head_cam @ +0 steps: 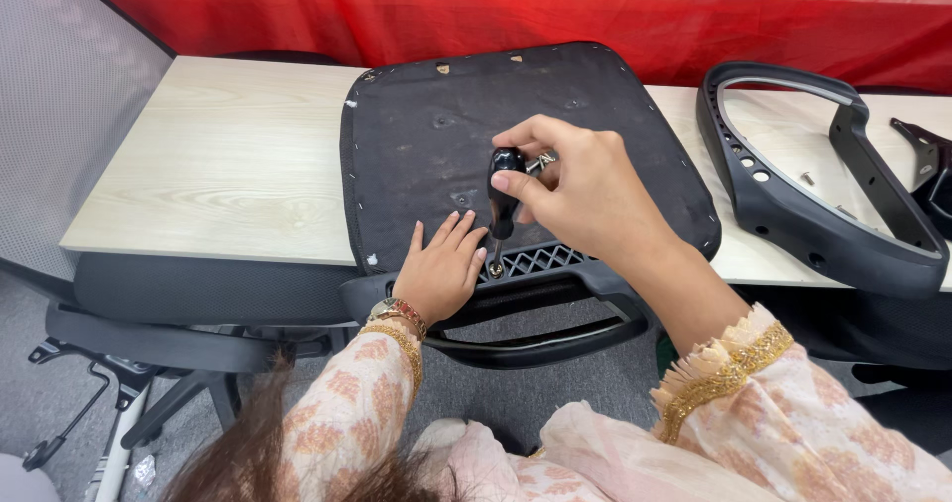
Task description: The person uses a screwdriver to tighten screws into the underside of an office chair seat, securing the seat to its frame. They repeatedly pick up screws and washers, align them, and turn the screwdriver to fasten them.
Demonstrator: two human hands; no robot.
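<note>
Black fabric: one upturned chair seat cushion [526, 145] lies on the tabletop [228, 155], underside up, its near edge overhanging the front rim.
Seat underside: dusty, with staples along the border and a few small holes near the middle.
Screwdriver: one, black handle [503, 196], held upright, tip down at the seat's near edge just beside the left fingertips.
Right hand [580, 189]: closed around the screwdriver handle, thumb across the front; a small silvery piece shows between the fingers, kind not clear.
Left hand [441, 269]: open, flat, palm down on the seat's near edge, fingers spread, touching the fabric next to the screwdriver tip.
Plastic bracket: one black piece with a lattice grille [540, 294], directly under the seat's near edge, below both hands.
Chair frame: one black curved plastic loop [793, 214] on the tabletop, right of the seat, well apart from the hands.
Loose screws: at least one small one [805, 178] inside the loop; exact count cannot be told.
Wrists: one bangle and one watch [397, 313] on the left.
Background: red cloth [555, 11] behind the tabletop.
</note>
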